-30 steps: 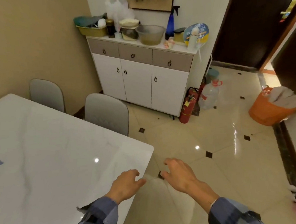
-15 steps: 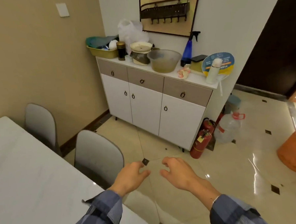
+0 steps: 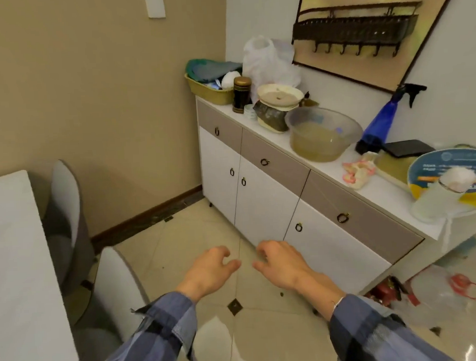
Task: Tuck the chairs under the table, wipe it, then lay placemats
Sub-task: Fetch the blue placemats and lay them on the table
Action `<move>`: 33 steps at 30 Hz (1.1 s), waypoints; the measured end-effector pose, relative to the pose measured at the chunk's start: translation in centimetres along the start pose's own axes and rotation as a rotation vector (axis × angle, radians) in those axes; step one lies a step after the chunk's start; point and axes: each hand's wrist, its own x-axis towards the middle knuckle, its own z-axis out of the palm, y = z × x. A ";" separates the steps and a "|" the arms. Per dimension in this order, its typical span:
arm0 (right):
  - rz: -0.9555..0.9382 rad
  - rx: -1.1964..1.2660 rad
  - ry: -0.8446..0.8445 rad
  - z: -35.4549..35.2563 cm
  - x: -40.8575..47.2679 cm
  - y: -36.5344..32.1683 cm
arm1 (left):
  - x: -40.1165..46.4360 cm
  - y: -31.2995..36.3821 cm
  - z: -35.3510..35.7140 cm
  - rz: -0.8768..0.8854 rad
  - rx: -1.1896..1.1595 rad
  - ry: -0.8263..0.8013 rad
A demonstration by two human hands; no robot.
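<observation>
While you turned away from the table's corner, the head view swung from the tabletop toward the sideboard [image 3: 274,206], which a second earlier stood well off across the floor and now filled the right half of the picture. The table [image 3: 13,275] had slid to a strip at the left edge, where before it took up most of the lower left. Your left hand [image 3: 208,270] and right hand [image 3: 280,263] hung side by side over the tiled floor, near each other but apart, just as they had been held a second before; the fingers of both were loosely curled and had hold of nothing. The near chair [image 3: 113,291] sat just beside the table's edge with its back upright, and the far chair [image 3: 64,206] stood beyond it along the same side; both looked already pushed in, though how far their seats went under I could not tell. No cloth lay on the visible part of the tabletop. By my reading you were heading to the sideboard for something to wipe with, perhaps the blue spray bottle [image 3: 385,117]; wiping and placemats were still to do.
</observation>
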 end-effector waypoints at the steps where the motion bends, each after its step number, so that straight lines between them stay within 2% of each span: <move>1: -0.032 -0.014 -0.004 -1.3 2.2 0.7 | 1.3 0.5 -0.7 -0.026 -0.003 0.017; 10: -0.187 0.146 0.054 -8.2 19.9 1.1 | 12.7 2.2 -9.3 -0.207 0.065 0.152; 20: -0.167 0.148 0.078 -14.4 41.3 -1.3 | 33.5 1.5 -21.5 -0.117 0.101 0.192; 25: -0.153 0.196 0.183 -18.8 51.5 -4.5 | 41.3 1.3 -28.9 -0.104 0.093 0.243; 33: -0.093 0.217 0.295 -24.7 68.7 -7.7 | 52.7 0.4 -36.8 -0.115 0.130 0.268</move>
